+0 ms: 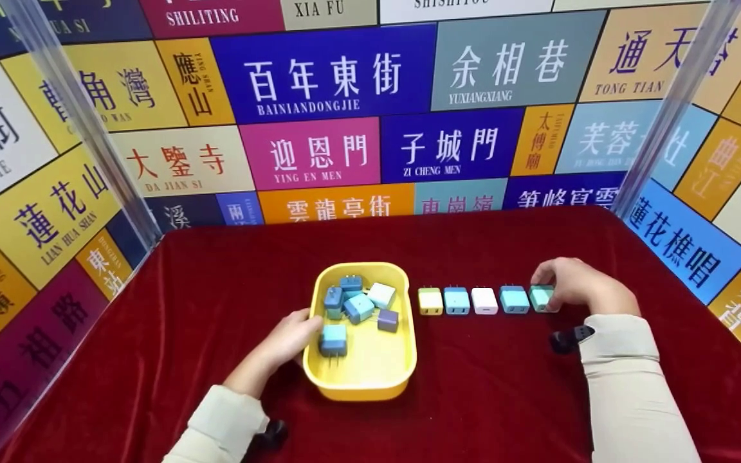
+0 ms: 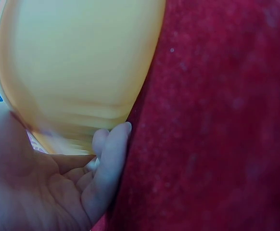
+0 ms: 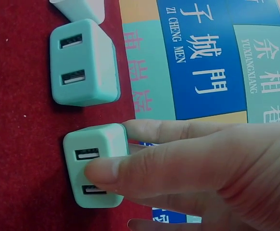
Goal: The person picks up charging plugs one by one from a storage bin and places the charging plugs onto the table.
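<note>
My left hand (image 1: pixel 292 339) grips the left rim of a yellow plastic tub (image 1: pixel 372 363); in the left wrist view its fingers curl against the outer wall. Several blue, white and purple plug chargers lie inside, among them a blue charger (image 1: pixel 334 339) with its prongs toward me. On the right, my right hand (image 1: pixel 579 284) pinches a green charger (image 3: pixel 74 174) at the end of a row, the thumb over its USB-port face. Left of it stand a blue charger (image 1: pixel 514 299), a white charger (image 1: pixel 484 301), another blue charger (image 1: pixel 456 301) and a yellow charger (image 1: pixel 430 301), ports toward me.
A dark red cloth (image 1: pixel 473 386) covers the table. Behind it rises a wall of colourful sign panels (image 1: pixel 322 74). Clear upright posts (image 1: pixel 673 96) stand at the table's back corners.
</note>
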`<state>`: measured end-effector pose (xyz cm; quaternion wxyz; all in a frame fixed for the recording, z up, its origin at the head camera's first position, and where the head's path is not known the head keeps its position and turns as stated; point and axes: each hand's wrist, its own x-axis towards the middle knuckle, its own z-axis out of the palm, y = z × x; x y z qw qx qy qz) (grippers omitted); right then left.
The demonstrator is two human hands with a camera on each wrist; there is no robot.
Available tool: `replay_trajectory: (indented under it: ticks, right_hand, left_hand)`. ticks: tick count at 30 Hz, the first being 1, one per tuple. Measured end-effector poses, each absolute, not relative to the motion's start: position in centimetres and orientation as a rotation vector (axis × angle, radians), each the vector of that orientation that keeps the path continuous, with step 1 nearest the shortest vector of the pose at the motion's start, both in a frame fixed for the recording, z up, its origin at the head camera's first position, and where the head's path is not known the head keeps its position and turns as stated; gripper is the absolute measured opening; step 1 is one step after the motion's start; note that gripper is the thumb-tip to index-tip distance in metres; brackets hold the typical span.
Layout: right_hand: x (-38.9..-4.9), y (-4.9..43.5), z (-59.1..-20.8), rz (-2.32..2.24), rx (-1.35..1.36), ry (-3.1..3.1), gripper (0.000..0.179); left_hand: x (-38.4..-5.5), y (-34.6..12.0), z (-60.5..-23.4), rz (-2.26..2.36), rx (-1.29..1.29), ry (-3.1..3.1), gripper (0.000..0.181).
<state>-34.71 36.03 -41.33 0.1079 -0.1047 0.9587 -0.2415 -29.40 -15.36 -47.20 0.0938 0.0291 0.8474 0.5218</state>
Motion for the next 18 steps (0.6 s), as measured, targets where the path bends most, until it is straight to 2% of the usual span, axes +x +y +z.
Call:
replay_trajectory:
  ticks: [18]
  right_hand:
    - [-34.62,35.6,-40.37,-0.736,-0.384,2.866,0.037]
  left_hand:
    - [-29.42,-15.35,-47.3,1.559,0.099,2.498,0.043]
